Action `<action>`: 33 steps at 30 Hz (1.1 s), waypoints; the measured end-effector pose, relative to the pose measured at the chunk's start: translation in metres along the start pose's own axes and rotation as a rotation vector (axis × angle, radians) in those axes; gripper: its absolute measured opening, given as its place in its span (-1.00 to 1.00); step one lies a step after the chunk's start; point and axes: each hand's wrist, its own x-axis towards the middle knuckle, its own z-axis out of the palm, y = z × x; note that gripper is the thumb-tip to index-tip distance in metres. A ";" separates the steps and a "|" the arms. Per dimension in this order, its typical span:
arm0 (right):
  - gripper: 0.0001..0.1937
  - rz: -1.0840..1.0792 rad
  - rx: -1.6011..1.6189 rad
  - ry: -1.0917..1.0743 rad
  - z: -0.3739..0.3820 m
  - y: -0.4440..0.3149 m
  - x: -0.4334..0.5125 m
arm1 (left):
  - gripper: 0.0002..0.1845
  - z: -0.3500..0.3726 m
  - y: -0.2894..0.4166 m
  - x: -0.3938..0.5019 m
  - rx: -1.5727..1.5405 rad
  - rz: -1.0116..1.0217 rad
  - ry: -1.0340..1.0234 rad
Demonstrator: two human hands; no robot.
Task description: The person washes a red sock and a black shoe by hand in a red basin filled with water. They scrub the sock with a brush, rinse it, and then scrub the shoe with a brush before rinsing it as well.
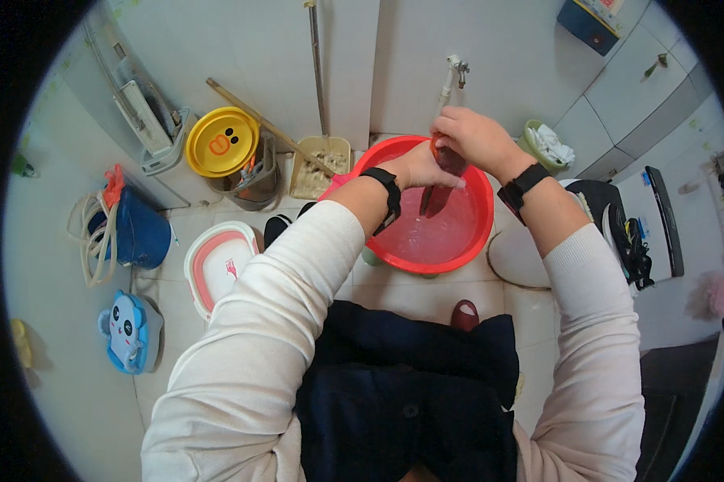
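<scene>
Both hands are over a round red plastic basin (pixel 487 224) holding cloudy water. A dark red item with an orange edge (pixel 440 199), perhaps a slipper or shoe, hangs between them, its lower end close to the water. My left hand (pixel 421 169) grips it from the left, thumb pointing right. At its upper end, my right hand (pixel 473 137) pinches the orange edge. I cannot tell whether the item touches the water. Each wrist wears a black band.
A wall tap (pixel 460 68) is behind the basin. To the left stand a yellow-lidded bin (pixel 223 141), a dustpan (pixel 298 187), a blue bucket (pixel 145 232) and a pink-white folding basin (pixel 196 265). At right are a green wastebasket (pixel 533 147) and black shoes (pixel 630 244).
</scene>
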 end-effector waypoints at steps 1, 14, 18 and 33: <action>-0.86 0.010 0.057 0.028 0.000 0.000 0.003 | -0.43 0.003 0.005 0.001 -0.015 0.011 0.035; -0.78 0.276 0.202 -0.014 -0.005 -0.028 -0.011 | -0.74 0.007 0.000 -0.017 -0.044 -0.119 0.099; -0.66 -0.187 -0.320 0.085 -0.012 -0.035 -0.035 | -0.77 -0.003 -0.008 -0.024 -0.118 -0.181 0.114; -0.87 0.257 -0.429 -0.191 0.030 -0.023 -0.033 | -0.65 0.027 0.002 -0.010 0.698 -0.009 0.111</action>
